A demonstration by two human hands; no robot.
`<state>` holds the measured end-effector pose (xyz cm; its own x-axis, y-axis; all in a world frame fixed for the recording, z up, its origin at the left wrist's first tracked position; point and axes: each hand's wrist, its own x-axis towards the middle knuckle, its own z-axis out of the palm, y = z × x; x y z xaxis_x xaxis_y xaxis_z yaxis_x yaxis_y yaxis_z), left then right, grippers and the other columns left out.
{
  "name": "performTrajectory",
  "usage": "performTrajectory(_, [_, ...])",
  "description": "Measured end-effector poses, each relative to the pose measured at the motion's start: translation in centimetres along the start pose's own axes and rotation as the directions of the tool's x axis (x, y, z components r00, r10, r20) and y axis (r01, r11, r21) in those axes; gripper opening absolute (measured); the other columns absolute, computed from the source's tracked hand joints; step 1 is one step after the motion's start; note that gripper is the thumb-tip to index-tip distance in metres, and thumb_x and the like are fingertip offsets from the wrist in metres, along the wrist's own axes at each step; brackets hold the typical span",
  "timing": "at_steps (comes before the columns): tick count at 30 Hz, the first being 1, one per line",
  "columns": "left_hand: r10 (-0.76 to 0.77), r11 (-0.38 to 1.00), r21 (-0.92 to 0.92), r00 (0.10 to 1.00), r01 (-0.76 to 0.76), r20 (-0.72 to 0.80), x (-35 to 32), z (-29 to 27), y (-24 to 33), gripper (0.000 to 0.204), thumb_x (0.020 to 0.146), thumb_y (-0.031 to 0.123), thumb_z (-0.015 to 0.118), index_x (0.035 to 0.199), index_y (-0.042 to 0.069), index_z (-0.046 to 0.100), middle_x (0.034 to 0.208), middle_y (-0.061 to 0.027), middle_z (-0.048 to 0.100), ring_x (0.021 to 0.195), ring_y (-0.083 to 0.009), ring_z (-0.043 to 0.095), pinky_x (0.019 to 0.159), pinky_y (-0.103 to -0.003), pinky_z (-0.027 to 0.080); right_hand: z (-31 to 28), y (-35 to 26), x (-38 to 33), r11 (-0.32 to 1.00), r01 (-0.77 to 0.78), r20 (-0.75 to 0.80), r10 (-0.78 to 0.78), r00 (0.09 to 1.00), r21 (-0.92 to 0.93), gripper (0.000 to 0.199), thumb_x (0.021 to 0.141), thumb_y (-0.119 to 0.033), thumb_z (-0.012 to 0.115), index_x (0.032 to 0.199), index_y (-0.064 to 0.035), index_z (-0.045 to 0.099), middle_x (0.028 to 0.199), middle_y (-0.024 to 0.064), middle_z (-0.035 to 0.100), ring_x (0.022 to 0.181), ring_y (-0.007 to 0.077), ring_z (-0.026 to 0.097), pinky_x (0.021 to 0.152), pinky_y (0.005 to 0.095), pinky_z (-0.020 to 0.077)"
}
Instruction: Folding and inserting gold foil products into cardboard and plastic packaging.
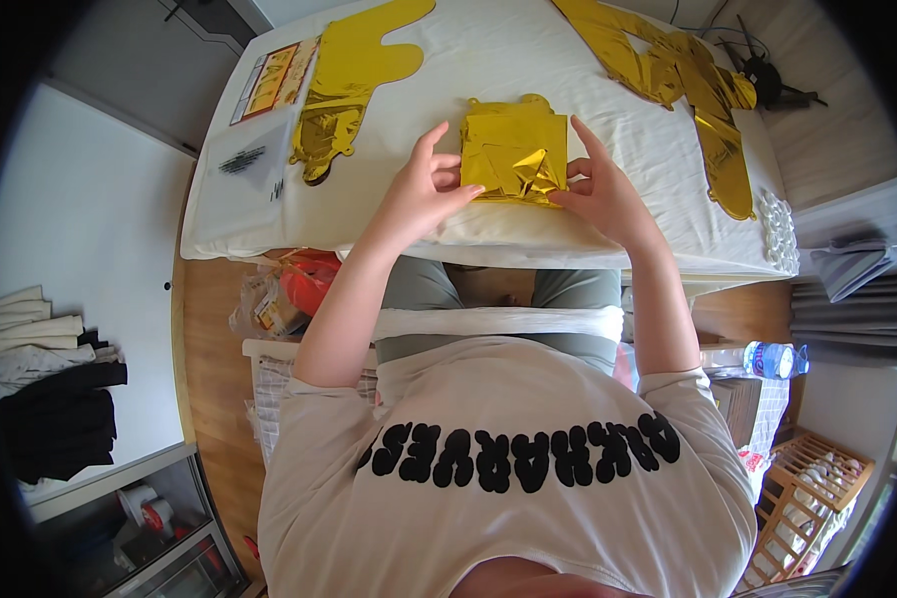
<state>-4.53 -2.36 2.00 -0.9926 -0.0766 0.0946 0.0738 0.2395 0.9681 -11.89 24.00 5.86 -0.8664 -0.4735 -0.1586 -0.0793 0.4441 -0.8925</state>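
A gold foil balloon, folded into a crinkled square, lies on the white-covered table in front of me. My left hand grips its left edge, with the thumb on the lower left corner and the forefinger raised. On the other side, my right hand pinches the lower right corner between thumb and curled fingers, its forefinger pointing up. A creased flap catches the light near the thumbs. Small rounded foil tabs stick out beyond the square's far edge.
Flat gold foil balloons lie at the far left and far right. A printed sheet and a clear plastic bag with dark thin pieces are at the left. Clear rings or links sit at the right edge, beyond a black stand.
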Motion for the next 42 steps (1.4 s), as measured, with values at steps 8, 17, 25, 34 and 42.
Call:
performTrajectory(8, [-0.026,0.956,0.291,0.999,0.033,-0.027,-1.0,0.2,1.3,0.086,0.09,0.01,0.081,0.16,0.008,0.031,0.115,-0.0147,0.066,0.091,-0.0205,0.073,0.08,-0.034,0.06,0.0,-0.8,0.1,1.0,-0.017,0.012,0.017,1.0,-0.025,0.1,0.091,0.003,0.075,0.169,-0.0175,0.017,0.108,0.0113,0.065,0.095,0.0154,0.07,0.083,0.0283,0.0564])
performTrajectory(17, [0.187,0.763,0.628,0.982,-0.15,0.007,-1.9,1.2,2.3,0.069,0.092,0.015,0.078,0.153,0.008,0.046,0.132,-0.0138,0.059,0.11,-0.0257,0.067,0.094,-0.041,0.055,-0.4,-1.2,1.3,0.994,-0.024,0.095,0.035,0.995,-0.109,0.101,0.087,0.002,0.077,0.168,-0.019,0.021,0.109,0.0114,0.066,0.094,0.0186,0.071,0.084,0.0309,0.0571])
performTrajectory(25, [0.375,0.34,0.736,0.802,-0.585,0.464,-2.9,4.5,0.1,0.081,0.094,0.055,0.068,0.152,0.003,0.047,0.161,-0.0143,0.044,0.152,-0.0314,0.038,0.12,-0.051,0.037,-0.4,-0.8,1.7,0.991,-0.014,0.085,0.026,0.996,-0.136,0.101,0.087,0.003,0.076,0.168,-0.0192,0.021,0.109,0.0127,0.066,0.095,0.0191,0.071,0.083,0.0312,0.0573])
performTrajectory(34, [0.369,0.38,0.71,0.801,-0.593,0.471,-2.4,4.2,0.0,0.087,0.093,0.061,0.066,0.153,0.001,0.045,0.157,-0.0167,0.049,0.148,-0.0334,0.044,0.12,-0.051,0.038,0.2,-0.2,-0.3,1.0,0.002,-0.043,-0.002,0.999,-0.012,0.096,0.088,-0.001,0.078,0.166,-0.0148,0.024,0.117,0.0128,0.066,0.099,0.0193,0.071,0.082,0.0309,0.0577])
performTrajectory(42, [0.345,0.43,0.692,0.814,-0.58,0.468,-2.2,4.1,0.4,0.079,0.098,0.055,0.063,0.154,0.002,0.045,0.159,-0.0171,0.047,0.148,-0.0335,0.044,0.121,-0.05,0.037,2.3,2.1,-1.8,0.601,0.487,-0.09,-0.683,0.725,-0.633,0.04,0.091,-0.004,0.073,0.131,-0.0055,0.07,0.129,0.0152,0.067,0.117,0.0333,0.067,0.095,0.0426,0.0556])
